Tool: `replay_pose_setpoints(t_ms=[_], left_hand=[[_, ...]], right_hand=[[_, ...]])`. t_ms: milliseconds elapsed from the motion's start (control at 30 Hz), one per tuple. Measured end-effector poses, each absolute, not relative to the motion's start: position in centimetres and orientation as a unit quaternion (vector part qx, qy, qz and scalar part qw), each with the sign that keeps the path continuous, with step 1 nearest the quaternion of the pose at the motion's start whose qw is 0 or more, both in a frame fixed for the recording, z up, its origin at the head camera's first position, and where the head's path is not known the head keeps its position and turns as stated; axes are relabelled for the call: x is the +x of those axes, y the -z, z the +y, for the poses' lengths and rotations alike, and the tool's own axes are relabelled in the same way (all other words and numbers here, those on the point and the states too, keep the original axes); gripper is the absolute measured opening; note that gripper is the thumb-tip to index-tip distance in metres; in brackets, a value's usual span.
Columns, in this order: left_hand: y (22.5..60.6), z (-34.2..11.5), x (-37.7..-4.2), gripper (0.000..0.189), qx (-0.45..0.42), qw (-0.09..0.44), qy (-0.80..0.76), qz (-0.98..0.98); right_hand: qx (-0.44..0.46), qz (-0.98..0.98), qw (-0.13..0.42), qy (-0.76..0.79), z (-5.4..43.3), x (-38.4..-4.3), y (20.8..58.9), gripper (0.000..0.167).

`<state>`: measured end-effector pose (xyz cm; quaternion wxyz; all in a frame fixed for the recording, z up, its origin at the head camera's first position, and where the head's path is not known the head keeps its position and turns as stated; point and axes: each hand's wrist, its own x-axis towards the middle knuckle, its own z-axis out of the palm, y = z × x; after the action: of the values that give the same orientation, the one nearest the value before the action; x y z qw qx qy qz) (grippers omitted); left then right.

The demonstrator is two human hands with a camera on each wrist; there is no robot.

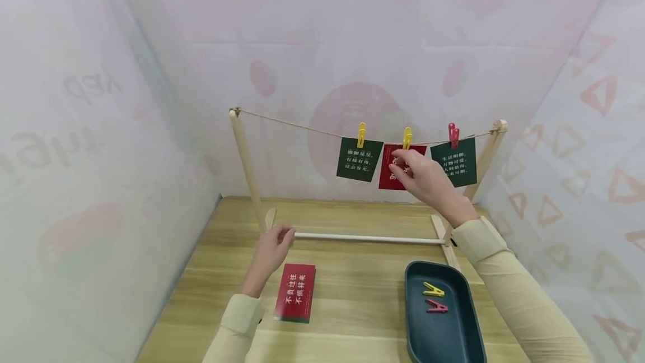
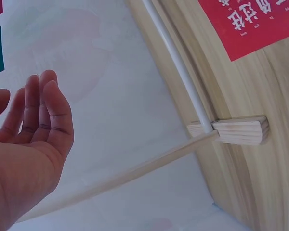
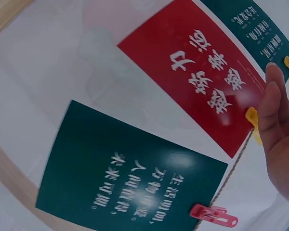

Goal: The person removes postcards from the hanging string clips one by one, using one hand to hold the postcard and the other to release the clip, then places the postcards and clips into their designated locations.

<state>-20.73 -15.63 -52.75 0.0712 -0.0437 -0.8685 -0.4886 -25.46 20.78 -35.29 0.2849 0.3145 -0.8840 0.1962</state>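
My right hand [image 1: 428,178] is raised in front of a red card [image 1: 386,179], its fingers fairly straight and holding nothing. A yellow clothespin [image 3: 252,117] clips this card to the string [image 1: 297,124], close beside my fingers in the right wrist view. To its left hangs a green card [image 1: 359,168] on another yellow clothespin [image 1: 361,135]. To its right, a second green card [image 3: 130,168] hangs from a red clothespin [image 3: 214,215]. My left hand [image 1: 272,248] hovers near the left post, fingers loosely bent around nothing.
A small stack of cards, red on top [image 1: 296,290], lies on the wooden table [image 1: 353,296]. At the right, a dark blue tray [image 1: 443,340] holds a yellow clothespin [image 1: 433,289] and a red one [image 1: 436,306]. Wooden posts [image 1: 246,156] and a white rod [image 1: 363,237] form the stand.
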Motion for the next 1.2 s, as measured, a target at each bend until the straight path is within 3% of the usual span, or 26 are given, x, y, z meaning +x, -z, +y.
replay_pose_setpoints(t_ms=[300,833,1200], left_hand=[[51.1,-15.1,-21.3,0.032,-0.05,0.066,0.48,-0.874],[48.2,-13.9,-23.5,0.032,-0.101,0.05,0.467,-0.877],[46.2,-13.2,-24.7,0.035,-0.103,0.056,0.472,-0.874]], right_hand=[[0.308,-0.878,0.291,-0.222,18.7,-27.0,33.2,0.041],[0.24,-0.918,0.153,-0.277,15.8,-28.5,30.9,0.066],[0.222,-0.905,0.096,-0.349,15.2,-29.3,30.0,0.066]])
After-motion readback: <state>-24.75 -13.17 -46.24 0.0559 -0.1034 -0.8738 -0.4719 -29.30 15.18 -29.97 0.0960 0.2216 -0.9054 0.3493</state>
